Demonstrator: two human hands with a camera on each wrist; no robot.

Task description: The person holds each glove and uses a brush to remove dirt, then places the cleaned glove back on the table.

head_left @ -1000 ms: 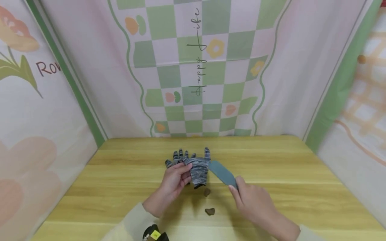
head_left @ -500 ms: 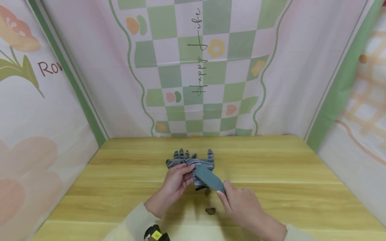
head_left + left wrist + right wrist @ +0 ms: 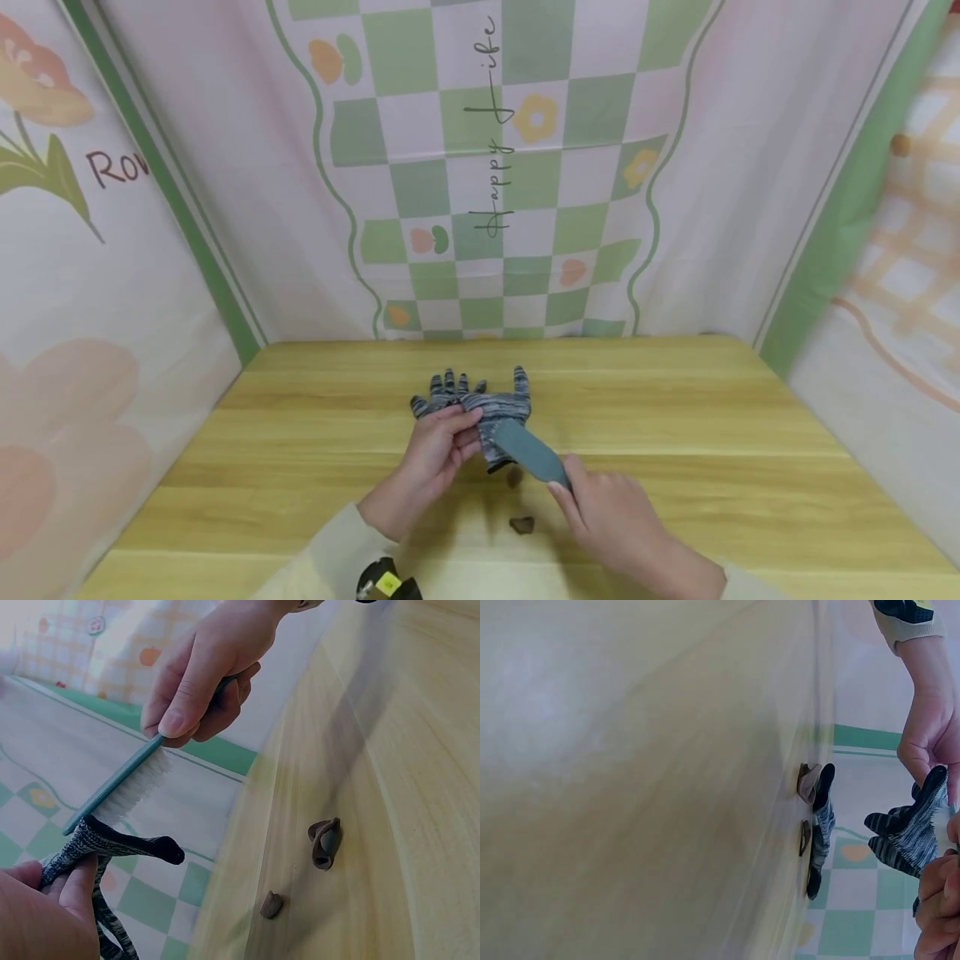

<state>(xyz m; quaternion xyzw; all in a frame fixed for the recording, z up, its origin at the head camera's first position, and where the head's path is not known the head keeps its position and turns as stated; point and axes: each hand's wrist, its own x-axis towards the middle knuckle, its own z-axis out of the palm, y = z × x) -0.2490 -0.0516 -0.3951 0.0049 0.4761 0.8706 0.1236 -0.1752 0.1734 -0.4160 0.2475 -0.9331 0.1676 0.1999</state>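
Observation:
My left hand (image 3: 431,458) grips a grey, black and white knitted glove (image 3: 504,407) above the table, its thumb on top of the fabric. In my right hand (image 3: 618,517) is a brush (image 3: 531,452) with a teal back; its white bristles (image 3: 135,791) show in the left wrist view. The bristles face down against the glove near its dark cuff (image 3: 142,846). A second knitted glove (image 3: 448,385) lies on the table behind my left hand, partly hidden by it; it also shows as a dark glove (image 3: 822,832) in the right wrist view.
Two small brown curled pieces lie on the wooden table (image 3: 300,467) below the held glove: one brown piece (image 3: 522,526) nearer me, another brown piece (image 3: 514,477) just under the cuff. Patterned curtains (image 3: 697,250) hang behind and at both sides.
The brush has moved left from the glove's right edge onto its palm and cuff area, then slightly back down to the right. My left hand stays nearly still, holding the glove.

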